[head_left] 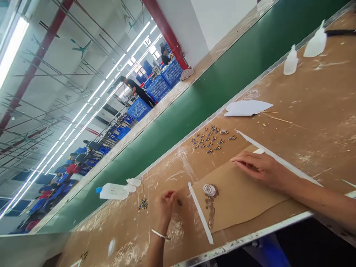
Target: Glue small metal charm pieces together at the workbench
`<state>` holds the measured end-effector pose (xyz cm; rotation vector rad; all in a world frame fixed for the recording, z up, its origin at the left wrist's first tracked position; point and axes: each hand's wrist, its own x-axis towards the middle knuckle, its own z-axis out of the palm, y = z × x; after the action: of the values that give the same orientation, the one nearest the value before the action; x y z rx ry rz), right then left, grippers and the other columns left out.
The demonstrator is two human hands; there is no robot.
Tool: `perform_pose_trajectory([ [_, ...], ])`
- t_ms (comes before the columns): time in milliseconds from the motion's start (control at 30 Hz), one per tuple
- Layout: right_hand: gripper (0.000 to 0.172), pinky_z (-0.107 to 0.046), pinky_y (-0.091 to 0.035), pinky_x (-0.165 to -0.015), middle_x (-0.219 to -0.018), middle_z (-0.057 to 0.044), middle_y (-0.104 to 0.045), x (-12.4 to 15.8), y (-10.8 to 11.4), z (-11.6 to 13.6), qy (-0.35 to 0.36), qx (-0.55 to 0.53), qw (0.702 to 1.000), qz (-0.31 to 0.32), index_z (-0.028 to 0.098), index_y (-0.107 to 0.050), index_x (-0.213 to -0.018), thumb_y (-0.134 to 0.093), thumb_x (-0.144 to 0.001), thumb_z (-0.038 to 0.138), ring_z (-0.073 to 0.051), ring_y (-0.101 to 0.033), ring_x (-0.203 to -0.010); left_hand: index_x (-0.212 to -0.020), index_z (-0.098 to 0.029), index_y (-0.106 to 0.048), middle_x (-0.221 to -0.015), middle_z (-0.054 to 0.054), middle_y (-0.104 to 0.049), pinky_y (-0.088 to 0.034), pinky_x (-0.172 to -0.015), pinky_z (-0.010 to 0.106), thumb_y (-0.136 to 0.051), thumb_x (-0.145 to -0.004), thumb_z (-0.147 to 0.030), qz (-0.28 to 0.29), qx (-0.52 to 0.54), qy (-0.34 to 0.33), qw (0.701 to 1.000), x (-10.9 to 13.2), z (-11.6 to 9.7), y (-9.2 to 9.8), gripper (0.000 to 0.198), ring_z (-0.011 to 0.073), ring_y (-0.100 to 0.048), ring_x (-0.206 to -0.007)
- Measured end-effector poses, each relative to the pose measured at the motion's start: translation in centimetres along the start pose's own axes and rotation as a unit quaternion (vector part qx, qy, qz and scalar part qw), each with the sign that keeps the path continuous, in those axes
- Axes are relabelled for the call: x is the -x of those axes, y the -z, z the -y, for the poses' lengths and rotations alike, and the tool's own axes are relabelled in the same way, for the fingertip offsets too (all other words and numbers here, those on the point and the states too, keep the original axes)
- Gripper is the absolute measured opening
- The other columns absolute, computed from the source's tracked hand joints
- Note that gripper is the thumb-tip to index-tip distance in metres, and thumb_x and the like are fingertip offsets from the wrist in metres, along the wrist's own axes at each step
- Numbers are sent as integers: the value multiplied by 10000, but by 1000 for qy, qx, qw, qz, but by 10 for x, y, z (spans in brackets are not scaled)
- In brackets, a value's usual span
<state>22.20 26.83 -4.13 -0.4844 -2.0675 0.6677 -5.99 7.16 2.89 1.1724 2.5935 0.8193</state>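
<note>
My left hand, with a bangle on its wrist, is raised over the table left of the cardboard, fingers curled together. What it holds, if anything, is hidden. A small dark piece lies just right of it, and a little heap of small blue-and-gold parts lies to its left. Over the cardboard sheet my right hand has its thumb and fingers pressed together; I cannot make out anything in them. A small round pot with smeared residue stands on the cardboard. Beyond it, several blue-and-gold parts lie spread in rows.
White tape strips edge the cardboard. A white bottle with a blue cap lies at left. Folded white paper and thin wooden sticks lie behind. Two squeeze bottles stand far right. A green conveyor belt runs behind the table.
</note>
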Motion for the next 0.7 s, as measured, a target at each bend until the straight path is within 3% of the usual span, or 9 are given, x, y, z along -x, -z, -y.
perform_pose_trajectory([
  [67,155,-222,-415,-552,-826,-22,-632,1,0,-1,-2,5,1000,2,202,-574,-981,-450,-888,206,-87,-533,-583,-720,-197,-710,-693,36,-704,-489,-635,297,-573,-697,-348,-8,-10,-4,1000,23,16,-5,205,191,-644,-653],
  [167,149,-214,-406,-529,-853,-31,-640,3,0,0,-1,9,1000,-1,212,-570,-985,-459,-888,193,-82,-540,-591,-783,-202,-708,-800,44,-707,-492,-713,298,-530,-750,-351,-20,-27,-23,999,38,30,-12,234,179,-645,-746],
  [700,150,-218,-422,-527,-808,-7,-636,4,-2,-5,-22,23,999,1,224,-585,-952,-450,-889,243,-92,-540,-598,-800,-210,-698,-807,49,-663,-458,-761,325,-492,-828,-282,-10,-138,-148,979,29,42,-16,220,178,-597,-782],
])
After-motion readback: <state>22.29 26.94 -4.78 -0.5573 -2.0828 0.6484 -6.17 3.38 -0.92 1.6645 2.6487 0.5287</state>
